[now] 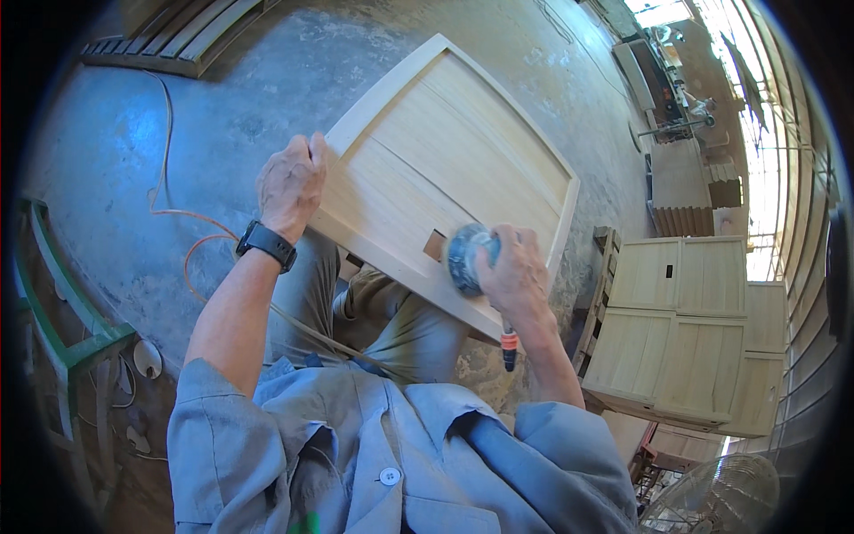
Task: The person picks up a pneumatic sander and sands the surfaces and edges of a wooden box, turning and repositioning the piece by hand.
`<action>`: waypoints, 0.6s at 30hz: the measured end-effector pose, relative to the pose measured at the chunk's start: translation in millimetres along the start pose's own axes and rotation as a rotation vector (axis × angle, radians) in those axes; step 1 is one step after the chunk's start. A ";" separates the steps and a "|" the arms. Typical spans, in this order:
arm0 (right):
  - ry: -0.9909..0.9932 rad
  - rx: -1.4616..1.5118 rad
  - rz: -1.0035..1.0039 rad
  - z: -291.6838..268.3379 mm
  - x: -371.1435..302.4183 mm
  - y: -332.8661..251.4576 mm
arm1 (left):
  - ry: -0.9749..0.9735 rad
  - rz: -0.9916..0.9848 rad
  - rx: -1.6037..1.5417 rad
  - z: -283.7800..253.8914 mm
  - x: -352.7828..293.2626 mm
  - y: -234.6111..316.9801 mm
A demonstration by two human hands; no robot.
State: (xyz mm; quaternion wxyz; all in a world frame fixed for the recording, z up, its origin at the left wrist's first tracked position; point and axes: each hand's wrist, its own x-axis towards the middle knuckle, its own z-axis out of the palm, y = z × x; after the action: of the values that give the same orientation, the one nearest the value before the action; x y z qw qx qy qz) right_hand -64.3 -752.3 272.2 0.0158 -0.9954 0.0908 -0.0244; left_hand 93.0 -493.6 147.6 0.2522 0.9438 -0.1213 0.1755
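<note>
A pale wooden framed panel (463, 133) lies tilted across my lap, with a small rectangular cutout (434, 245) near its near edge. My left hand (292, 185) is closed round the panel's left corner, its thumb side toward the wood. My right hand (516, 274) wraps round a round sander (467, 258), whose disc rests by the near edge of the panel beside the cutout. An orange and black hose fitting (509, 349) hangs below my right hand. A dark watch (266, 246) sits on my left wrist.
A thin hose (165, 160) snakes over the concrete floor (267, 89) at left. A green metal frame (80, 347) stands at lower left, slatted wooden pieces (191, 44) at upper left. Stacked wooden panels (667, 356) and a fan (721, 494) are on the right.
</note>
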 end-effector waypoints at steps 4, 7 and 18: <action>-0.043 -0.011 0.152 -3.7 -10.5 17.8 | -0.026 -0.168 -0.171 6.1 -3.5 -8.4; -0.011 -0.052 0.175 3.2 -10.7 39.3 | -0.022 -0.085 -0.041 7.4 -5.8 -11.5; 0.056 -0.023 0.225 9.0 42.7 8.6 | 0.062 -0.836 -0.893 -4.0 9.7 -12.9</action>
State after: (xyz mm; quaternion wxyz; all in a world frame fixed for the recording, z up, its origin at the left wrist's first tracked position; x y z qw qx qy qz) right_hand -23.4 -768.3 264.8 0.0045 -0.9780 0.2028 -0.0495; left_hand 104.8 -482.0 149.1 0.6742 0.7092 0.2050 0.0213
